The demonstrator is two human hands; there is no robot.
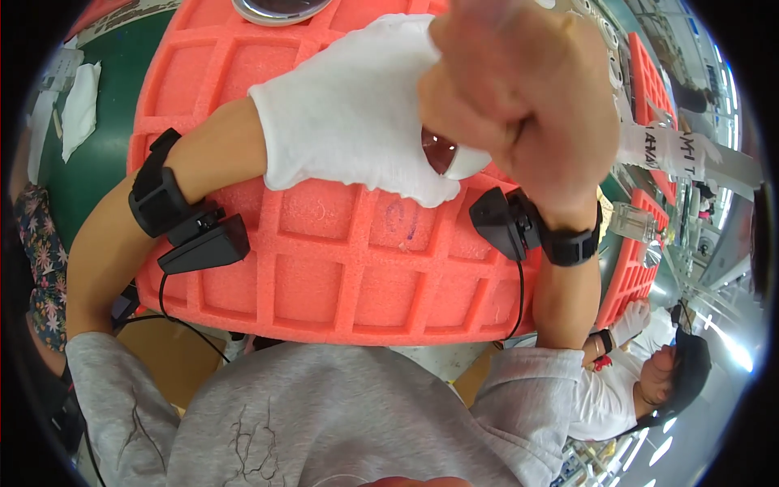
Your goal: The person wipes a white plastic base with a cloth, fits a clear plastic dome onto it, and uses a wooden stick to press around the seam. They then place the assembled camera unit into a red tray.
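Note:
My left hand wears a white glove and reaches across the red foam tray. At its finger end sits a round, shiny, dark-reddish lens-like piece with a white rim, seemingly held in that hand. My bare right hand is raised close in front, slightly blurred. Its fingers are curled in, right beside the lens-like piece. They cover the left fingertips and part of the piece; what they grip cannot be made out. Both forearms carry black strapped devices with cables.
A round dark shiny disc lies at the tray's far edge. White cloth or paper rests on the green table at left. A clear bottle, a wrapped grey post and more red trays stand at right. A co-worker is at lower right.

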